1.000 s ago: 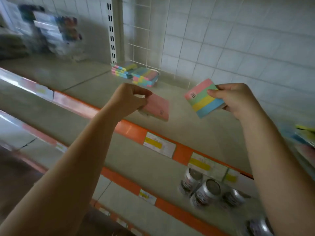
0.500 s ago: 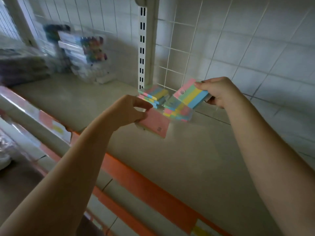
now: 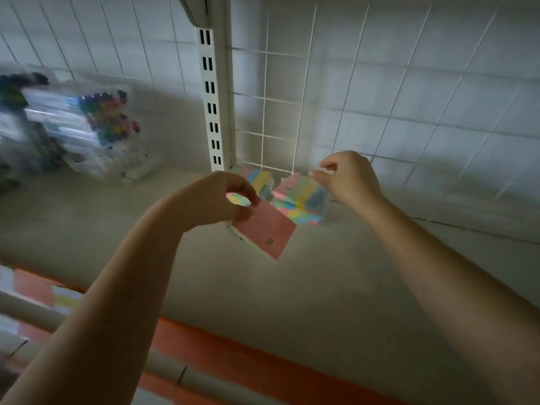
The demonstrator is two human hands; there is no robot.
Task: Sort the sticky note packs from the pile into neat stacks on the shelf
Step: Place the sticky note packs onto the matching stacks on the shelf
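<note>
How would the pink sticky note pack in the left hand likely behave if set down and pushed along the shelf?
The pink pack looks flat and slab-shaped, so it would probably slide, not roll or tip. The left hand holds it by one corner without visible sagging, suggesting it is fairly stiff and light. Its surface texture is too blurred to judge slipperiness.

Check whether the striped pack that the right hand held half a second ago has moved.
Yes. The striped pack has gone down onto the right-hand stack beside the slotted upright; the right hand is above it, fingers apparently off.
</note>
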